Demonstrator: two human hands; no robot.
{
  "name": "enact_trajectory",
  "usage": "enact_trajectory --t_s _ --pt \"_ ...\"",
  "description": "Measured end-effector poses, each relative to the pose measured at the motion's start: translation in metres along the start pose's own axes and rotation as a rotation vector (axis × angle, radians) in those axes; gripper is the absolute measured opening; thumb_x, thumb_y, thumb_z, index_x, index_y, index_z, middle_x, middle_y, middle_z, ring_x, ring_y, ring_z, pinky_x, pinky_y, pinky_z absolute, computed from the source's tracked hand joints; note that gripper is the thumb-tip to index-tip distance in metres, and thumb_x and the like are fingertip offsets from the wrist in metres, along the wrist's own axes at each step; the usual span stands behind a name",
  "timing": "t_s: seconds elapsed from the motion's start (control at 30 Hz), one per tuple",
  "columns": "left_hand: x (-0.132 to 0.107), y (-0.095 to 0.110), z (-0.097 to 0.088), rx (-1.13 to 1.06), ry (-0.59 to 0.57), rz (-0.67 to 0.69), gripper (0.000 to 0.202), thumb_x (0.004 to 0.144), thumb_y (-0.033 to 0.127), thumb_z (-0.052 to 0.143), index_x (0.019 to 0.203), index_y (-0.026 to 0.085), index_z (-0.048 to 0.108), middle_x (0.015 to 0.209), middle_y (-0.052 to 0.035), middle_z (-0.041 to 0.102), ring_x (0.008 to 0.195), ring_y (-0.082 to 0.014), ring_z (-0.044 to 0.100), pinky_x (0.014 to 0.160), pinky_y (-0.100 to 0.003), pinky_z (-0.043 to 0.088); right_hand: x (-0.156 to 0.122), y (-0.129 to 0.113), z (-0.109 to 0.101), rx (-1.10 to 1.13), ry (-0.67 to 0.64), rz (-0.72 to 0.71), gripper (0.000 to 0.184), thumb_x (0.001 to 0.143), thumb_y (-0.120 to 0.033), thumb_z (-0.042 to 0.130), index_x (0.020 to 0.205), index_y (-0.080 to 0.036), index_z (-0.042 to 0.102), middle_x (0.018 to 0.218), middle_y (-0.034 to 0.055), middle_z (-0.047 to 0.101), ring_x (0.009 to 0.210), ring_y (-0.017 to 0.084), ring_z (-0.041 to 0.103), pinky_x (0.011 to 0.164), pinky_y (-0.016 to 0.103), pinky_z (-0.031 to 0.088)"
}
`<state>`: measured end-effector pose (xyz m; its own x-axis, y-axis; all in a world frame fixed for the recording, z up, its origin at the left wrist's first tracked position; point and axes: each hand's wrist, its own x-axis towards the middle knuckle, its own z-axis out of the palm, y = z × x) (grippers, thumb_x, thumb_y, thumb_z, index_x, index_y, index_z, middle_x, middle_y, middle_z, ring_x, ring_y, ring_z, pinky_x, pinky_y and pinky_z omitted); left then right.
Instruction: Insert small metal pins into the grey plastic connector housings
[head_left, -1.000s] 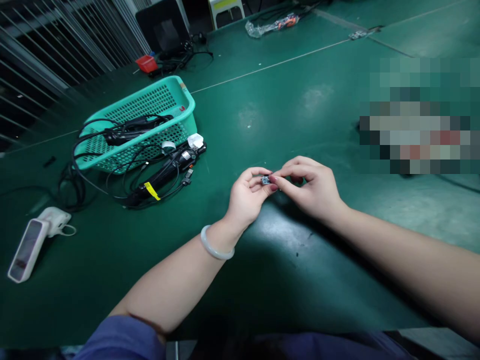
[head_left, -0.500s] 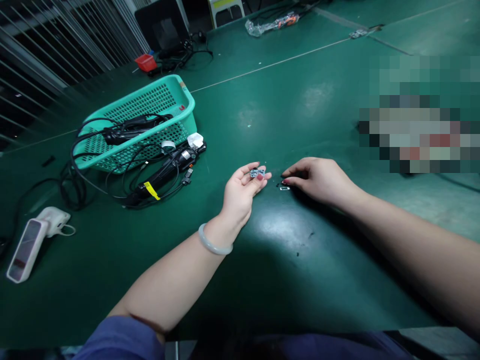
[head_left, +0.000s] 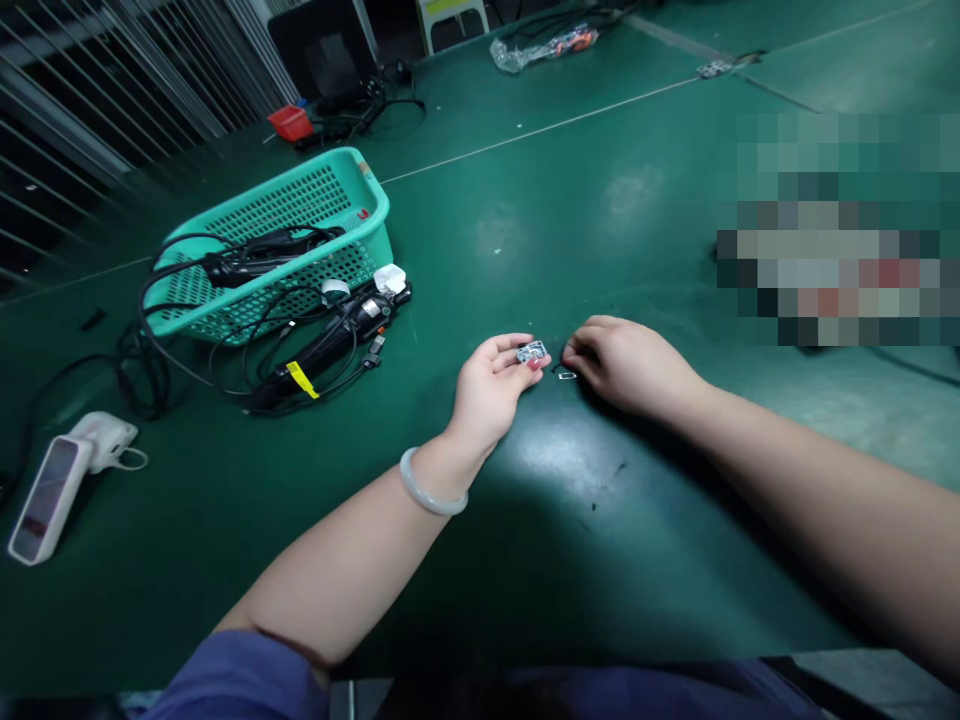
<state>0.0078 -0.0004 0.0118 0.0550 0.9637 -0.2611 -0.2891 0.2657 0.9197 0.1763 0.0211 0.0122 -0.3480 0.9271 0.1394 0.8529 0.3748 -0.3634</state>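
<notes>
Left hand (head_left: 491, 385), thumb and fingertips closed on the edges of a small metal part (head_left: 531, 352), seemingly to leave its face exposed, over the middle of the bench (head_left: 525, 560); right hand (head_left: 626, 362) rests alongside, fingers curled, holding nothing, tips beside a tiny frame (head_left: 568, 375) lying flat

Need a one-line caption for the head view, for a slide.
Left hand pinches a small silvery metal part; right hand rests beside a tiny dark piece on the green table mat.
</notes>
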Motion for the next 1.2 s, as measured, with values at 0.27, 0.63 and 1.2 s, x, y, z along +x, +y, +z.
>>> enact_trajectory --t_s 0.27,0.63,1.2 --pt "0.0 -0.004 -0.002 0.043 -0.054 0.047 0.031 0.06 0.012 0.078 0.084 0.015 0.059 0.083 -0.0026 0.07 0.082 -0.0129 0.067 0.092 -0.036 0.049 -0.009 -0.019 -0.011 0.199 0.295 -0.036 0.009 0.08 -0.024 0.06 0.073 -0.02 0.066 0.077 0.0035 0.066 0.069 0.016 0.058 0.063 0.028 0.044" --pt "-0.003 -0.003 0.0 0.028 -0.095 0.03 0.034 0.054 0.011 0.082 0.077 0.015 0.058 0.078 -0.0005 0.07 0.078 -0.0119 0.067 0.093 -0.037 0.049 -0.013 -0.026 -0.008 0.09 0.259 -0.08 0.019 0.084 -0.028 0.055 0.079 -0.021 0.071 0.085 0.0083 0.069 0.081 0.022 0.062 0.073 0.035 0.049" --pt "0.0 0.006 -0.001 -0.179 0.008 -0.032 0.014 0.077 0.007 0.063 0.087 0.014 0.056 0.093 -0.0038 0.07 0.082 -0.0112 0.069 0.092 -0.032 0.048 -0.004 -0.012 0.0 0.03 0.005 -0.043 0.019 0.084 -0.029 0.056 0.085 -0.019 0.072 0.087 0.0074 0.07 0.086 0.023 0.063 0.077 0.034 0.047"
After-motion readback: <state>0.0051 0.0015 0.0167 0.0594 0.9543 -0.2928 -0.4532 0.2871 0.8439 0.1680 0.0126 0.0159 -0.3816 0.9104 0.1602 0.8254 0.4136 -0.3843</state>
